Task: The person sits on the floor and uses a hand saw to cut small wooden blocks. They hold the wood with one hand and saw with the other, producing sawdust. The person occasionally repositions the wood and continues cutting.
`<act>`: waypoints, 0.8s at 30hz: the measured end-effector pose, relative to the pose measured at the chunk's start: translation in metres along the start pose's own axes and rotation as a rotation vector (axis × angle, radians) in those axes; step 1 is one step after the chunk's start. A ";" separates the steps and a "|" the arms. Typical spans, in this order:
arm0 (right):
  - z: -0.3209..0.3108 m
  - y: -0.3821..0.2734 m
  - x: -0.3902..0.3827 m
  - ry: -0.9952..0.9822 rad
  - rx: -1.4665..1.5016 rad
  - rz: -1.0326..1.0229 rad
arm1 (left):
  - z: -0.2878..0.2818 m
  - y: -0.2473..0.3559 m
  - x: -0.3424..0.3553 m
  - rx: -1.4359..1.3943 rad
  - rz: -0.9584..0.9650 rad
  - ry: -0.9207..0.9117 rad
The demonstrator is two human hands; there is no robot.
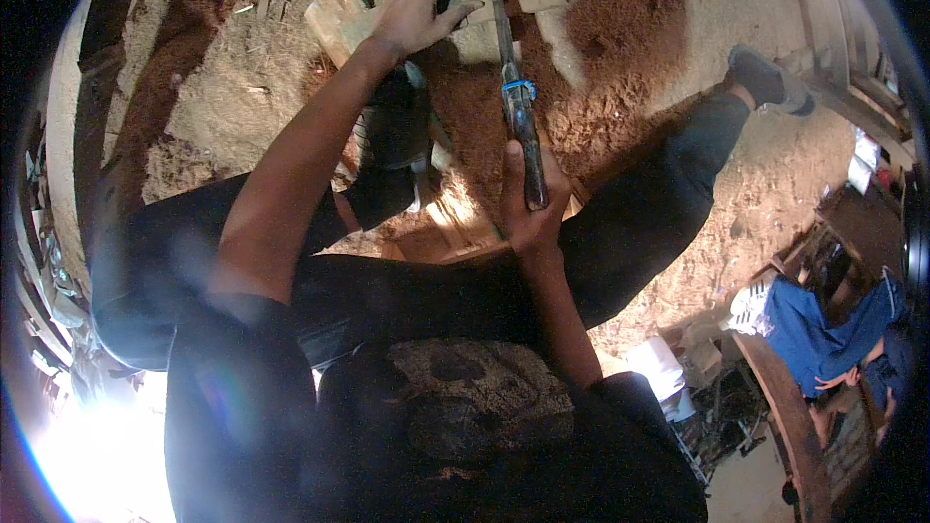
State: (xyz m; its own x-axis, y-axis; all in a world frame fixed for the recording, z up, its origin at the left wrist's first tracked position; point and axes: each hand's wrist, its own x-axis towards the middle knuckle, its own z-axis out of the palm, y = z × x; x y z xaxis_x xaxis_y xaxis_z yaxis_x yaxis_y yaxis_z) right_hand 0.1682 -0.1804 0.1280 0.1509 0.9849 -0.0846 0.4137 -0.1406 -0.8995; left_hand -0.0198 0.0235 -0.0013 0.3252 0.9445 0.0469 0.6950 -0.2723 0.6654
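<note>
From my remote seat, I see the right hand gripping the dark handle, apparently to steer the long blade along the pale block's right edge; the left hand curls nearby, its hold unclear.

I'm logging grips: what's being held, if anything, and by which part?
The right hand holds a long thin tool by the rear of its dark handle; whether the left hand grips anything cannot be told.
</note>
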 end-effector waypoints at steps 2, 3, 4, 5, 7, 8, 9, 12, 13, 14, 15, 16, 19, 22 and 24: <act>0.003 0.015 -0.012 0.070 -0.118 -0.124 | 0.002 0.003 0.002 0.019 0.067 0.060; 0.002 0.017 -0.017 0.076 -0.158 -0.138 | 0.003 0.002 0.001 0.053 0.083 0.080; -0.005 0.014 -0.025 0.028 -0.161 -0.055 | 0.004 0.000 0.000 0.087 0.100 0.101; -0.006 0.014 -0.027 0.010 -0.141 -0.016 | 0.005 -0.002 0.000 0.120 0.116 0.121; -0.007 0.012 -0.024 0.007 -0.085 0.018 | 0.006 -0.006 -0.001 0.021 0.087 0.105; -0.007 0.012 -0.021 0.008 -0.079 0.007 | 0.007 -0.008 -0.001 -0.028 0.072 0.097; -0.006 0.011 -0.016 0.013 -0.073 -0.004 | 0.007 -0.006 0.000 -0.037 0.069 0.087; -0.008 0.009 -0.013 0.012 -0.105 -0.024 | 0.007 -0.004 0.003 -0.036 0.076 0.083; -0.009 0.004 -0.017 0.025 -0.083 -0.012 | 0.008 -0.003 0.002 -0.018 0.089 0.098; -0.010 0.003 -0.020 0.027 -0.076 0.001 | 0.008 -0.003 0.003 0.001 0.102 0.113; -0.011 0.000 -0.024 0.028 -0.070 0.013 | 0.008 -0.004 0.001 0.007 0.110 0.121; -0.012 0.000 -0.027 0.016 -0.080 0.026 | 0.006 -0.005 0.000 0.014 0.118 0.129; -0.007 0.006 -0.013 -0.022 -0.082 -0.013 | 0.007 -0.006 0.001 -0.022 0.100 0.097; -0.001 0.009 -0.009 0.046 -0.033 -0.137 | 0.009 -0.005 0.003 -0.013 0.139 0.116; -0.003 0.007 -0.017 0.050 -0.036 -0.111 | 0.008 -0.005 0.002 0.012 0.158 0.133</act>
State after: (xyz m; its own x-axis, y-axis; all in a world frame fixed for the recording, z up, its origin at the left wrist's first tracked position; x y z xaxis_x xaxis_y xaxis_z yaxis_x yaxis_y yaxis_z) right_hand 0.1712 -0.1980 0.1241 0.1462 0.9886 0.0369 0.4618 -0.0353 -0.8863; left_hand -0.0181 0.0255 -0.0105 0.3439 0.9056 0.2483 0.6500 -0.4204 0.6330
